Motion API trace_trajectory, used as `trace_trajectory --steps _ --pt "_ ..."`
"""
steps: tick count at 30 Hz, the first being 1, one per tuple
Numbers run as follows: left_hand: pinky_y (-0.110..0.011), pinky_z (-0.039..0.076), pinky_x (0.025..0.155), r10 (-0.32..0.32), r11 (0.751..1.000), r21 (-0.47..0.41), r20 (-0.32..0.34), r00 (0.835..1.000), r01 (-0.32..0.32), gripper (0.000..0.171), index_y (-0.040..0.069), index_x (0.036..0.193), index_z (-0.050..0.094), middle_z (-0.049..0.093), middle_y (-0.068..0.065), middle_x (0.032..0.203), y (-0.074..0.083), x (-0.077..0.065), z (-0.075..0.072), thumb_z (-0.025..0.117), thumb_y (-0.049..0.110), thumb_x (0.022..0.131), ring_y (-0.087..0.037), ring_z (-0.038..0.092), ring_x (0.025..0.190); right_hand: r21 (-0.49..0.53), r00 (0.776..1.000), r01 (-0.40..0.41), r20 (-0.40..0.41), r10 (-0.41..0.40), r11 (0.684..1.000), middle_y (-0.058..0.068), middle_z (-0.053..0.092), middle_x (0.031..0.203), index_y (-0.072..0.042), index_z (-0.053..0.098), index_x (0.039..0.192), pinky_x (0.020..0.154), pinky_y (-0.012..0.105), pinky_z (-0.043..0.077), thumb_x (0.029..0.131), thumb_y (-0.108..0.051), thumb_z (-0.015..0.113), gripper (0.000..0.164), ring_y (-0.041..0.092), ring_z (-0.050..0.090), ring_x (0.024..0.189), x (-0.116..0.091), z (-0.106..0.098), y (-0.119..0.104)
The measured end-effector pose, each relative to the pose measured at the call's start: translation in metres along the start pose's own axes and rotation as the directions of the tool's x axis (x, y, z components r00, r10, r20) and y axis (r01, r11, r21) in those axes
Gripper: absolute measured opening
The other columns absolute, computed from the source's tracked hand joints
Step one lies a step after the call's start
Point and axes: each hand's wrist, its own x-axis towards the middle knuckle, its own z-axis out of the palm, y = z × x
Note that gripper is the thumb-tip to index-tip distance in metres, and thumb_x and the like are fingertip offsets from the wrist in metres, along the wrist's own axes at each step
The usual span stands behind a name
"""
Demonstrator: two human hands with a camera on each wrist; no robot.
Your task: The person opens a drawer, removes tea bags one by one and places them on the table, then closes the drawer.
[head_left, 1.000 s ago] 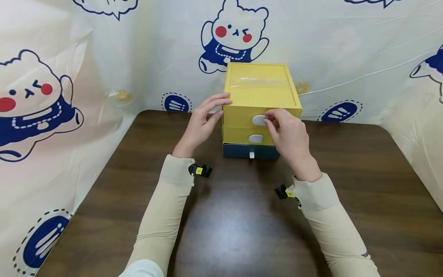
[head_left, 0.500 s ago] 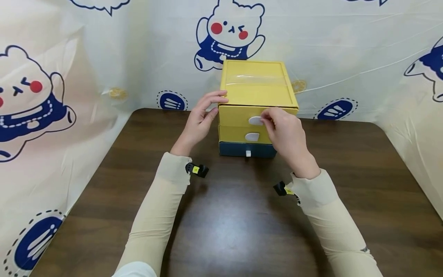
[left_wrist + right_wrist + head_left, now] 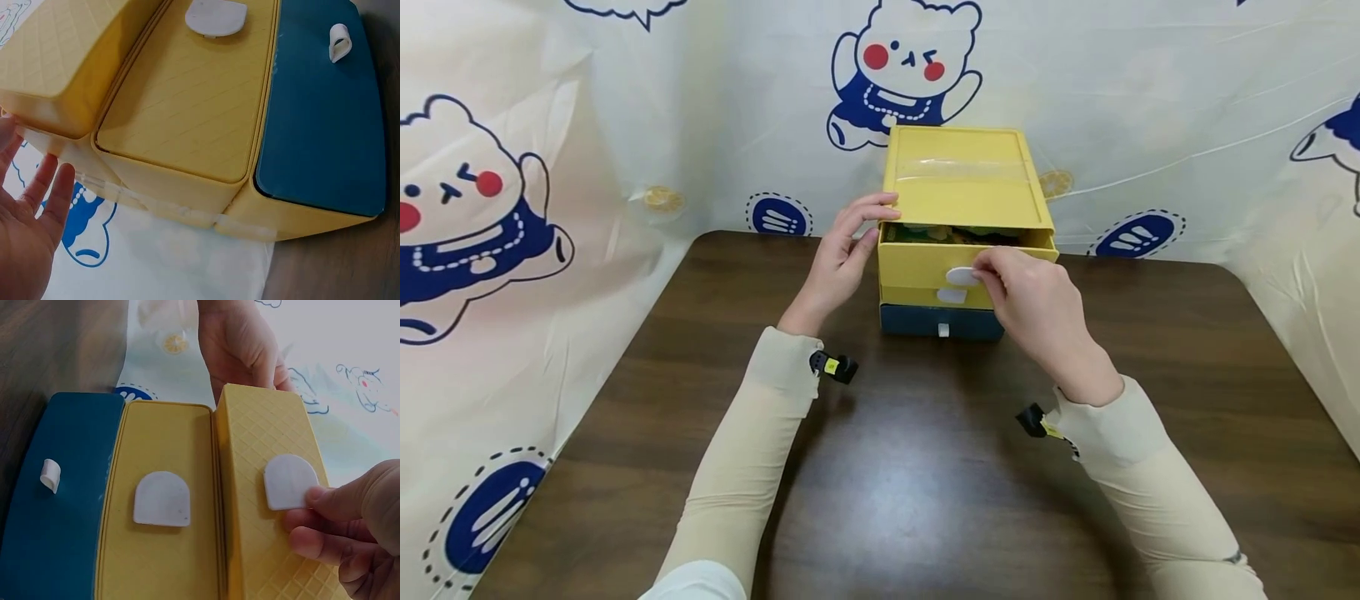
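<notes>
A three-tier drawer box (image 3: 962, 192), yellow with a dark teal bottom drawer (image 3: 902, 321), stands on the table. Its top drawer (image 3: 913, 262) is partly pulled out; small greenish items (image 3: 936, 233) show inside, in shadow. Thumb and fingers of my right hand (image 3: 1041, 312) pinch the white knob (image 3: 290, 482) on that drawer's front. My left hand (image 3: 838, 262) steadies the unit's upper left side, fingers fairly straight with the tips at the top edge. The middle drawer (image 3: 187, 94) is closed, with a similar white knob (image 3: 162, 499).
A dark wooden table (image 3: 880, 467) carries the unit near its back edge. Behind and at both sides hangs a pale curtain (image 3: 700, 108) printed with cartoon bears. The bottom drawer has a small white pull loop (image 3: 943, 330).
The top drawer has slid out toward me, revealing its contents. My right hand has drawn back with the knob; my left hand keeps its place on the box.
</notes>
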Motion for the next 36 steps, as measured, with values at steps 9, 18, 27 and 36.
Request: trace_trajectory --steps 9,18,27,36 --pt "-0.033 0.029 0.105 0.015 1.000 0.003 -0.021 1.000 -0.015 0.023 -0.009 0.108 0.055 0.046 -0.027 0.126 0.001 0.001 0.002 0.040 -0.012 0.091 -0.026 0.033 0.122 -0.005 0.998 0.020 0.052 -0.019 1.000 0.011 0.067 0.087 -0.005 0.061 0.092 0.061 0.039 0.054 0.082 -0.010 0.068 0.013 0.019 0.057 0.065 -0.007 -0.010 -0.008" --pt "-0.032 0.028 0.105 0.010 1.000 0.018 -0.025 1.000 -0.009 0.022 -0.009 0.107 0.055 0.047 -0.026 0.126 0.002 0.002 0.002 0.040 -0.011 0.091 -0.026 0.034 0.123 -0.041 0.994 0.096 0.060 -0.093 0.995 0.008 0.068 0.082 -0.007 0.060 0.091 0.050 0.038 0.051 0.081 -0.012 0.069 0.014 0.019 0.057 0.060 -0.015 -0.021 -0.016" --pt "-0.031 0.029 0.104 -0.010 0.999 0.049 -0.015 1.000 0.011 0.021 -0.007 0.107 0.056 0.048 -0.024 0.126 0.002 0.002 0.000 0.042 -0.009 0.092 -0.023 0.034 0.122 -0.050 0.986 0.156 0.069 -0.152 0.987 0.006 0.068 0.079 -0.008 0.060 0.091 0.047 0.038 0.049 0.080 -0.012 0.068 0.014 0.018 0.058 0.063 -0.023 -0.030 -0.023" --pt "-0.032 0.029 0.104 0.002 0.999 0.036 -0.026 1.000 -0.001 0.022 -0.008 0.107 0.056 0.048 -0.025 0.126 0.002 0.002 0.001 0.042 -0.011 0.091 -0.023 0.035 0.122 -0.078 0.980 0.195 0.044 -0.192 0.978 0.005 0.067 0.077 -0.007 0.060 0.091 0.044 0.037 0.047 0.081 -0.012 0.067 0.013 0.022 0.059 0.061 -0.031 -0.038 -0.034"
